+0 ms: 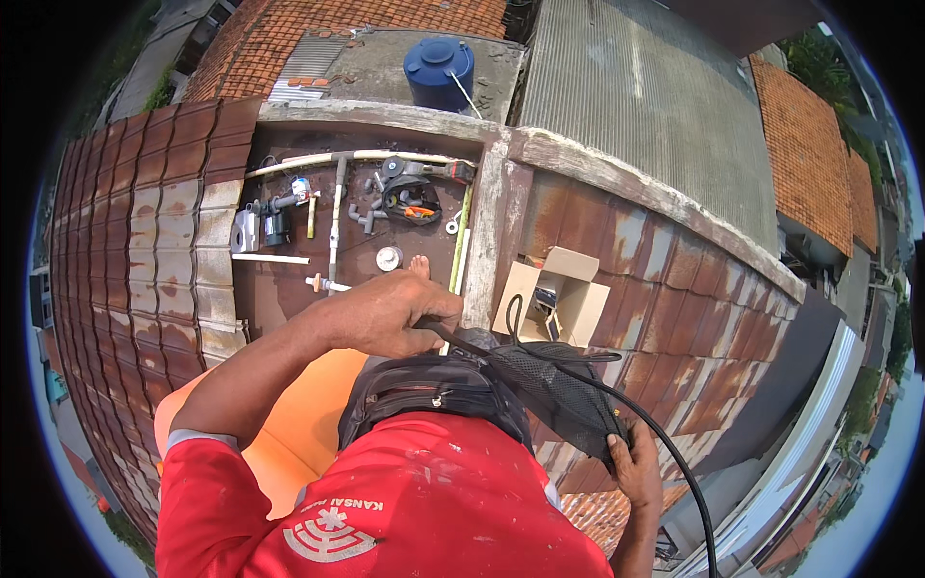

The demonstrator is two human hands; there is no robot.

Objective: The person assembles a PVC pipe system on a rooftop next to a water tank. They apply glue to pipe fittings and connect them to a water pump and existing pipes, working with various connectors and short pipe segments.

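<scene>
My left hand (409, 310) is in front of my waist, its fingers closed on a dark strap at the near end of a black mesh bag (559, 390). The bag stretches across to the right, where my right hand (634, 460) pinches its lower edge between thumb and fingers. Over the mesh lies a black cord (674, 453) that loops above the bag and runs down past my right wrist. A black waist pouch (400, 385) with zips sits at my belt, just below my left hand. What the mesh bag contains cannot be made out.
An open cardboard box (583, 303) rests on rusty roofing beyond the bag. Ahead, a walled recess holds a water pump (275, 226), a white pipe (337, 222), fittings and a tool bag (412, 200). A concrete ledge (487, 212) divides them. A blue tank (439, 75) stands farther off.
</scene>
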